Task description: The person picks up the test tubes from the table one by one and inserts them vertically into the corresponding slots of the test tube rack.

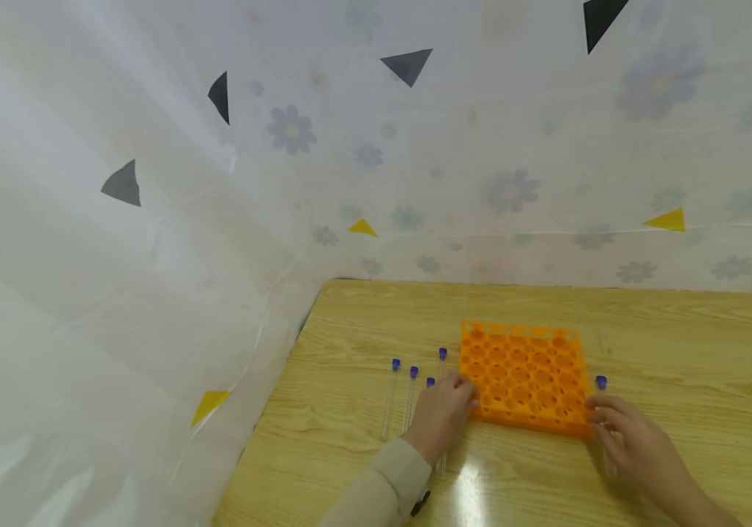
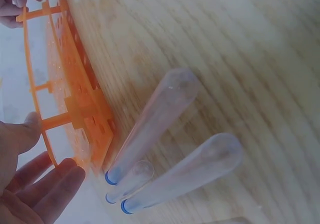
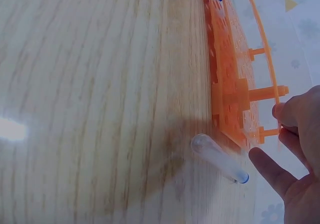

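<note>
An orange test tube rack [image 1: 520,373], a grid of round holes on top, is on the wooden table between the two hands. My left hand [image 1: 444,413] grips its left end; in the left wrist view the thumb and fingers [image 2: 67,184] pinch the top plate's edge. At the opposite end my right hand [image 1: 635,443] pinches the plate between thumb and finger, as the right wrist view shows, with another finger [image 3: 272,171] extended. Several clear test tubes [image 2: 187,176] with blue caps lie left of the rack, partly behind the left hand. One more capped tube [image 3: 220,159] lies beside the right end.
The wooden table [image 1: 349,322] runs back to a pale flowered sheet [image 1: 481,146] hanging behind it. White sheeting [image 1: 151,293] drapes along the left side. Yellow and dark triangular patches are stuck on the sheets.
</note>
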Demonstrator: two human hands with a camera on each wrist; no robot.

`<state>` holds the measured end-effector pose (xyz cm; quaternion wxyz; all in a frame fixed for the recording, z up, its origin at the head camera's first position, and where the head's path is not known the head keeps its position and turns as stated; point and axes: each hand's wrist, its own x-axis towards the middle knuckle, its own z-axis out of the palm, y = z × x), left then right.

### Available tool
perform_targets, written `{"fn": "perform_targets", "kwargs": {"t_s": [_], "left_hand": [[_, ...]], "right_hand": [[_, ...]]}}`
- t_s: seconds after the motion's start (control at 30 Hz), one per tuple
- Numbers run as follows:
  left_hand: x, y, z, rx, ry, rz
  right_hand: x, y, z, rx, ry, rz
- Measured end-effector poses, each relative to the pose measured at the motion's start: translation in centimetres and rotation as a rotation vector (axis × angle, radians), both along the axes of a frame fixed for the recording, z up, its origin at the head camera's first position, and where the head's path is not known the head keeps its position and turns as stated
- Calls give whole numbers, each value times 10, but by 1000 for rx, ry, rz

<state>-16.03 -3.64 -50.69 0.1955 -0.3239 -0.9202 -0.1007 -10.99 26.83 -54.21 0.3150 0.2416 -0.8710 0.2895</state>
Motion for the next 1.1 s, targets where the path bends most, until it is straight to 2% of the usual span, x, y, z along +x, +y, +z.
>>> {"fn": "perform_targets", "kwargs": {"t_s": [0.1, 0.27, 0.37, 0.53, 0.7, 0.8, 0.93, 1.0, 1.1], "left_hand": [[1, 0, 1, 11, 24, -12], [6, -3, 2, 0, -8, -5], [8, -3, 3, 1, -24, 0], [10, -5, 1, 17, -10, -11], [13, -7, 1, 23, -24, -5], [16, -8, 3, 21, -26, -7], [18, -8, 5, 29, -38, -9], [20, -8, 6, 35, -50, -11], [22, -8, 7, 42, -55, -19]], "right_hand": [[0, 2, 1, 3, -8, -3], [6, 0, 4, 21, -30, -26], [8, 0, 3, 13, -22, -9], [9, 0, -2, -22, 8, 35], [13, -3, -2, 8, 32, 33], [16, -4, 0, 19, 7, 38], [18, -7, 5, 23, -48, 1], [18, -9, 6, 26, -56, -30], [16, -12, 6, 2, -38, -24]]}}
